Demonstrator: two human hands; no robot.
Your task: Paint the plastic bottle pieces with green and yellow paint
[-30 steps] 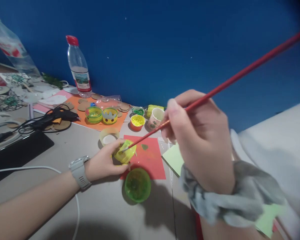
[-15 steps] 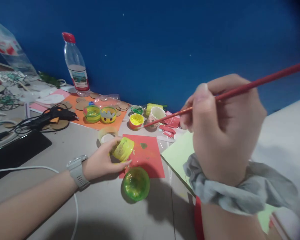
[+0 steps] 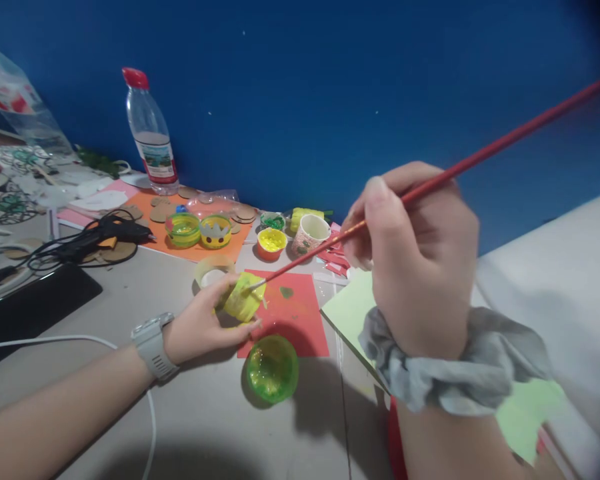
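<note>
My left hand (image 3: 205,320) is closed around a yellow-painted cup (image 3: 241,303), tilted above a red sheet of paper (image 3: 300,313). A red paintbrush (image 3: 480,160) is pinched in my right hand (image 3: 415,253), and its tip rests on the side of the yellow cup. Just below the red sheet sits a green-painted bowl (image 3: 273,370) with wet-looking paint on it. Behind the sheet stands a small orange cup of yellow paint (image 3: 272,244), beside a white patterned paper cup (image 3: 311,233) and a little cup of green paint (image 3: 273,221).
Two decorated yellow-green cups stand on orange paper (image 3: 195,250) at the back. Farther left are a red-capped water bottle (image 3: 153,143), a black glue gun with cord (image 3: 105,233) and a black phone (image 3: 40,303). Pale green paper (image 3: 347,307) lies under my right arm. A blue wall (image 3: 305,100) rises behind.
My right hand has moved a little left, carrying the brush tip from beside the yellow paint cup onto the cup in my left hand. My left hand has stayed almost still.
</note>
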